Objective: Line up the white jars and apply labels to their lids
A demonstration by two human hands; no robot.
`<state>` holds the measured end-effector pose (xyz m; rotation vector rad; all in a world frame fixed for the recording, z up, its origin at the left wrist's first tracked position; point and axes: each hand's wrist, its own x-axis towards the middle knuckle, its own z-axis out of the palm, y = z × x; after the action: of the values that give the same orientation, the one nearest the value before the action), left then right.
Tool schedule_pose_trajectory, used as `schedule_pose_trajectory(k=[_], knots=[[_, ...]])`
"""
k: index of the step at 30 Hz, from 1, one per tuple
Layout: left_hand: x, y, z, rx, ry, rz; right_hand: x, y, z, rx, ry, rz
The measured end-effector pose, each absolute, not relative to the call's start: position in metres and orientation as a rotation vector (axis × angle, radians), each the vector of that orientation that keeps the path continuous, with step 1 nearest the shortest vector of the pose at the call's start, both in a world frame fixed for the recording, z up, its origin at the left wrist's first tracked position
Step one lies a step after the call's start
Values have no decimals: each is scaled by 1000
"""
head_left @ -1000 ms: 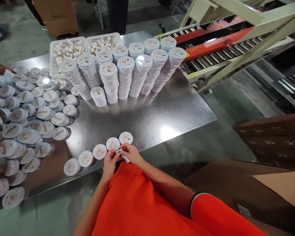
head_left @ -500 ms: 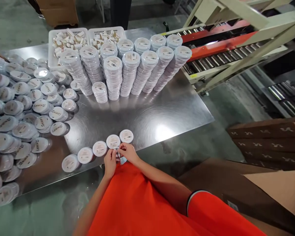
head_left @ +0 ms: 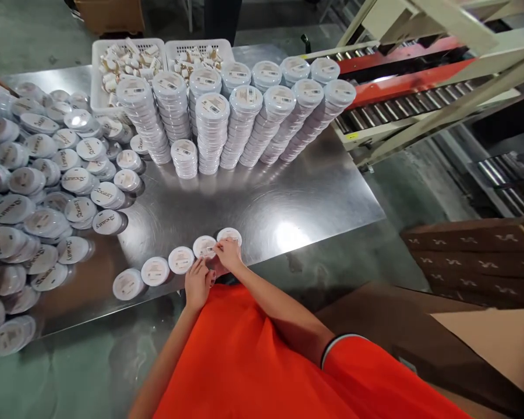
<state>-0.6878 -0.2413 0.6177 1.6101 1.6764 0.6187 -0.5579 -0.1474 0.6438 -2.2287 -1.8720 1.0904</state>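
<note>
Five flat round white tubs stand in a slanting row along the table's near edge, printed faces up. Over the row's right end, my right hand [head_left: 228, 254] pinches a small white barcode label [head_left: 209, 249] against the face of the second tub from the right [head_left: 203, 245]. The rightmost tub [head_left: 229, 233] is partly covered by that hand. My left hand [head_left: 198, 284] is closed at the table edge, just below the middle tub [head_left: 181, 260]. Most of the strip of labels [head_left: 212, 278] by its thumb is hidden.
Tall stacks of labelled tubs [head_left: 212, 128] stand at the back of the steel table [head_left: 253, 203]. A heap of loose tubs [head_left: 48, 221] covers its left side. White baskets [head_left: 96, 87] of small bottles sit behind. A roller conveyor [head_left: 402, 105] and cartons [head_left: 471, 256] are at right.
My right hand has left the strip of labels and moved up onto the second tub from the right with a label. My left hand stays low. The view has shifted slightly.
</note>
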Motion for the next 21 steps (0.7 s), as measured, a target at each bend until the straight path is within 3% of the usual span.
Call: schedule_pose_trajectory(k=[6,21], knots=[[-686,-238,620,1708,1677,430,-569,-147,643,-2358,-1899,1077],[-685,-235,632,1696,1709,372,-574,-146,642,-2278,-2253,757]])
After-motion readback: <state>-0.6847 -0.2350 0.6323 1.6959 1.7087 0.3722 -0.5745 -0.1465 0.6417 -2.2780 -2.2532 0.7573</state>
